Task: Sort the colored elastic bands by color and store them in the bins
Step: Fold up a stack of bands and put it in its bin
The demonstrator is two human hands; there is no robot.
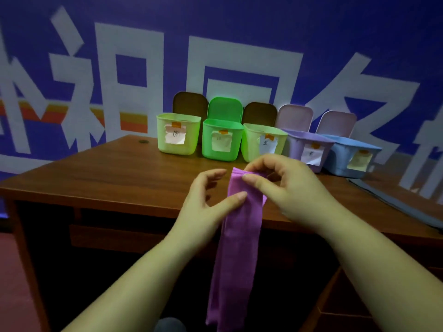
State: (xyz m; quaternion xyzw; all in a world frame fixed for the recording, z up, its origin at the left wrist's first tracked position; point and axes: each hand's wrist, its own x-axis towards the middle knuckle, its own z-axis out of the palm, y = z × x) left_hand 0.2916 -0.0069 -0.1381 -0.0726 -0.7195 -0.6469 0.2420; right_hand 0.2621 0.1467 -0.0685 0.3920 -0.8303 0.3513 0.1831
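A long purple elastic band (237,248) hangs down in front of the desk edge. My right hand (285,188) pinches its top end between thumb and fingers. My left hand (211,200) sits at the band's left edge, its thumb pressing on the fabric and its fingers loosely curled beside it. Behind the hands, five open bins stand in a row on the desk: a pale green bin (178,134), a bright green bin (221,140), a second pale green bin (262,142), a purple bin (309,149) and a blue bin (352,155). Each carries a paper label.
The brown wooden desk (115,173) stands against a blue wall with large white characters. Each bin's lid stands upright behind it. A dark flat object (395,200) lies along the desk's right side. Below the desk top it is dark.
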